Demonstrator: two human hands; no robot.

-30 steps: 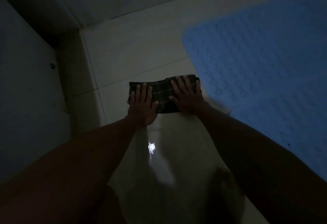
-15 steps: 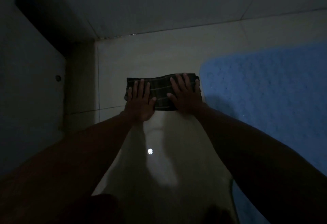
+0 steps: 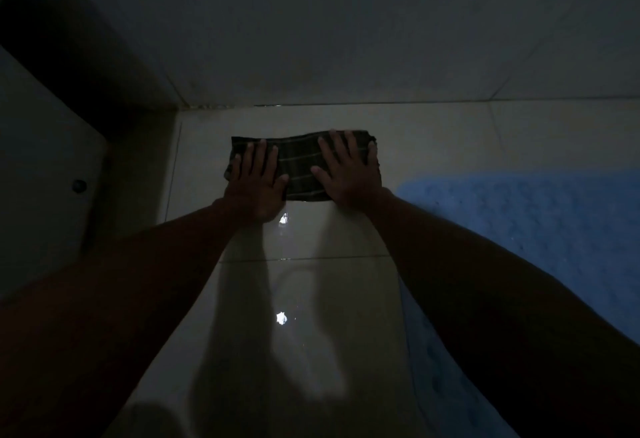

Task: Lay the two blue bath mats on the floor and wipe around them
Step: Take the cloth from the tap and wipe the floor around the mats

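Dark plaid cloth (image 3: 300, 164) lies folded flat on the pale glossy floor tile (image 3: 311, 299), close to the wall (image 3: 346, 39) base. Light v. dim, detail poor.

L hand (image 3: 256, 178) and R hand (image 3: 349, 171) both palm-down on the cloth, fingers spread and extended, not curled round anything: pressing, no grasp. L covers the left end, R the right end. I read the two-hand spread as a way to load the whole strip evenly so it wipes one full-width band per stroke.

Blue bath mat (image 3: 536, 229) lies flat on the floor to the R, its near edge just beside the R forearm, apart from the cloth. Only one mat clearly in view; can't tell where the 2nd is, or whether the blue strip lower R is part of it.

Judgement: laying step done for this mat, wiping in hand along its left side. Tile reflects sharply, poss. wet, so slip risk for the palms.

Dark panel w/ small round knob (image 3: 79, 185) at far L, untouched.
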